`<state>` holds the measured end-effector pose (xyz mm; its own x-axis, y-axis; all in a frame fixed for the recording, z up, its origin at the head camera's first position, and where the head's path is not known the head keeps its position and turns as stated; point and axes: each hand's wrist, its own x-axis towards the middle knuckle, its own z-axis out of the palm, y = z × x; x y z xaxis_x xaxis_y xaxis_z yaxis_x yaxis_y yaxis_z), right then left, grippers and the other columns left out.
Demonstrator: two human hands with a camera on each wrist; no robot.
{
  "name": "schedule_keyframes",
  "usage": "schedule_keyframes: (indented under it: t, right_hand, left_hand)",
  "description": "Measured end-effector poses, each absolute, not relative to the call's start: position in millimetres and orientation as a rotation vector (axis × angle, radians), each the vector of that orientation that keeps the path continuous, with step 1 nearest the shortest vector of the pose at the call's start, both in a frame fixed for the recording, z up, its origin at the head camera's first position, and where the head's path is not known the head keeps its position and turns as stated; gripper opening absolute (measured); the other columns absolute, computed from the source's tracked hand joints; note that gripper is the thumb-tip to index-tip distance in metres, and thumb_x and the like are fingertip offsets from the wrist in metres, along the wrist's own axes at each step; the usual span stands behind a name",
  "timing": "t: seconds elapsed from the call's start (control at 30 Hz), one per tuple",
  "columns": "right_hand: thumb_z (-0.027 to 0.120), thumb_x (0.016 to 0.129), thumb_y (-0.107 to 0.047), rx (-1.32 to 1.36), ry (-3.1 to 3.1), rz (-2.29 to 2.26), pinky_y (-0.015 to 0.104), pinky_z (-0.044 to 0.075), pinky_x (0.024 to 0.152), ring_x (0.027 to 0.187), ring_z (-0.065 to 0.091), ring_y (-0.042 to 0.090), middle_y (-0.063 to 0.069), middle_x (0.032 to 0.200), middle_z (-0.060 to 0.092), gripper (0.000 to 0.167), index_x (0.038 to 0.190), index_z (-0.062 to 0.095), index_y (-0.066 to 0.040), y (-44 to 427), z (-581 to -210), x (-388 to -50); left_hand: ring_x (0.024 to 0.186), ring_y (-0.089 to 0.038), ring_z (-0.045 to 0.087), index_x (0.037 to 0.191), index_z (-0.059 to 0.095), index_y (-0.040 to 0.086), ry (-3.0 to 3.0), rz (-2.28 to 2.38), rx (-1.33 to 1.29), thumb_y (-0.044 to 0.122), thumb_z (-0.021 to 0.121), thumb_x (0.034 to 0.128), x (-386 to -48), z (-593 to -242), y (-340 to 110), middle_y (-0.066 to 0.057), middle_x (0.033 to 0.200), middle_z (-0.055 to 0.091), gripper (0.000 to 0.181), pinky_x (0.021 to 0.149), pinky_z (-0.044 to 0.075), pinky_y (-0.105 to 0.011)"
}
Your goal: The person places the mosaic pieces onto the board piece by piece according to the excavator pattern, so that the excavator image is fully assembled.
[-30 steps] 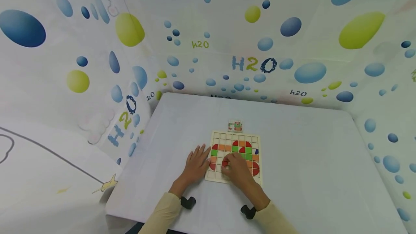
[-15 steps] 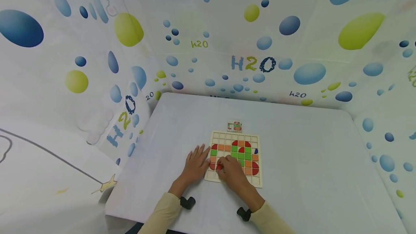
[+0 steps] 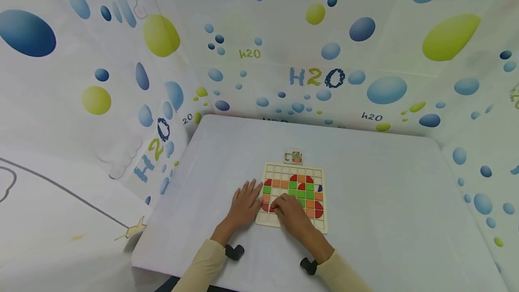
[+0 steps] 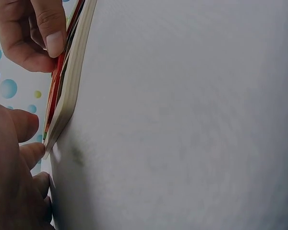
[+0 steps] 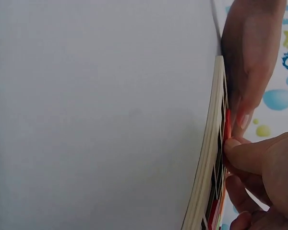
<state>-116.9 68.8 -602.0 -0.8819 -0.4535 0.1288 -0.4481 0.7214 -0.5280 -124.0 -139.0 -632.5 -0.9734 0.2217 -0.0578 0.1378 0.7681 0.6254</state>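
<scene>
A pale wooden grid board (image 3: 318, 175) lies on the table, with red, green and orange tiles set in many of its cells. My left hand (image 3: 244, 206) rests flat beside it, fingers spread, fingertips at its left edge. Over the lower left cells, my right hand (image 3: 293, 214) pinches a red tile (image 3: 272, 208) between thumb and fingers, down at the board's surface. In the right wrist view the thumb (image 5: 245, 155) presses against red at the board; the tile's shape is mostly hidden. The right hand covers several middle and lower cells.
Just behind the board lies a small card (image 3: 293, 157) printed with a coloured pattern. A dark blue piece (image 3: 320, 189) sits near the board's right edge. The white table (image 3: 385, 202) meets a wall covering with blue and green bubbles.
My right hand has moved left with the red tile and lowered it into the cells beside the left-hand red piece. The left hand has stayed in place.
</scene>
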Motion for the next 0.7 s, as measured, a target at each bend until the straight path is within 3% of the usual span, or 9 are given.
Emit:
schedule_keyframes:
  t: [0.33,0.7]
  right_hand:
    - [0.078,0.096,-0.01,-0.867,2.944,-0.885,0.036,0.054,0.088,0.097,0.061,0.016,-0.004,0.104,0.07,0.011,0.105,0.077,-0.015,74.0,-604.0,-119.4]
    - [0.079,0.097,-0.019,-0.803,2.985,-0.843,0.039,0.051,0.086,0.1,0.062,0.016,-0.005,0.105,0.068,0.01,0.106,0.077,-0.02,72.6,-609.5,-115.9]
  left_hand:
    - [0.162,-0.041,0.016,0.165,0.037,0.013,2.827,0.993,0.291,0.034,0.043,0.1123,-123.1,-629.8,-137.0,-0.015,0.174,0.027,0.057,0.126,0.012,-0.068]
    - [0.162,-0.041,0.015,0.165,0.037,0.013,2.806,0.991,0.278,0.035,0.042,0.1125,-123.1,-629.6,-138.8,-0.015,0.174,0.026,0.057,0.126,0.011,-0.067]
